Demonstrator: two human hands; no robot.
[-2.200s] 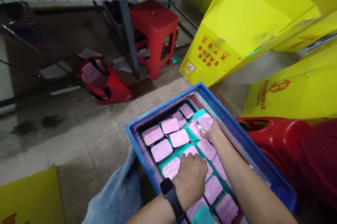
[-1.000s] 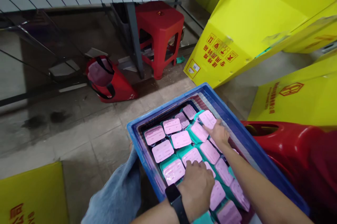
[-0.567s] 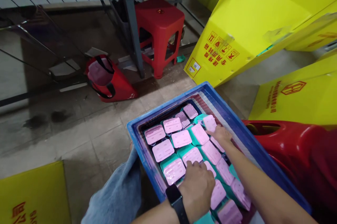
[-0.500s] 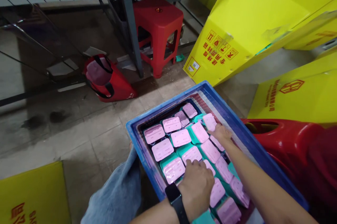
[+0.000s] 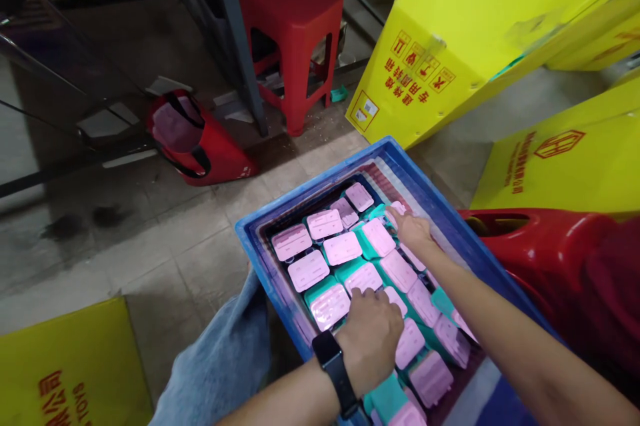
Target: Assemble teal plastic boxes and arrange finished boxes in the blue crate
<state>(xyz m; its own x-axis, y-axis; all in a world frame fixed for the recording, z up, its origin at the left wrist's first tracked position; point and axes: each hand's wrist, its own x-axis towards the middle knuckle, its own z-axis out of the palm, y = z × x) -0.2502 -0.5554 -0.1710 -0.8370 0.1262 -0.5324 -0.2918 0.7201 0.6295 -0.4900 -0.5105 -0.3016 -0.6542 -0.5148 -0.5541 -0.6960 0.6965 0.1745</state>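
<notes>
A blue plastic crate (image 5: 314, 185) holds rows of small box-like plastic pieces with pink tops and green sides, such as the pink-topped piece (image 5: 309, 271) at its left. My left hand (image 5: 374, 336), with a black watch (image 5: 327, 350) on the wrist, rests on the pieces near the middle. Its fingers are curled down and the tips are hidden, so what they hold does not show. At the crate's far right side my right hand (image 5: 413, 229) grips a pink plastic piece (image 5: 398, 207), partly covered by the fingers.
Striped cloth (image 5: 383, 179) lines the crate. Beyond it stand a red stool (image 5: 293, 13), a red bag (image 5: 205, 156) and a dark table leg (image 5: 237, 46). Yellow boxes (image 5: 450, 26) are at the right, another yellow box (image 5: 70, 359) at lower left. A red plastic seat (image 5: 545, 246) is beside the crate.
The view has tilted down slightly. My right hand has lowered the pink piece toward the crate's far right side, covering more of it. The left hand stays on the pieces.
</notes>
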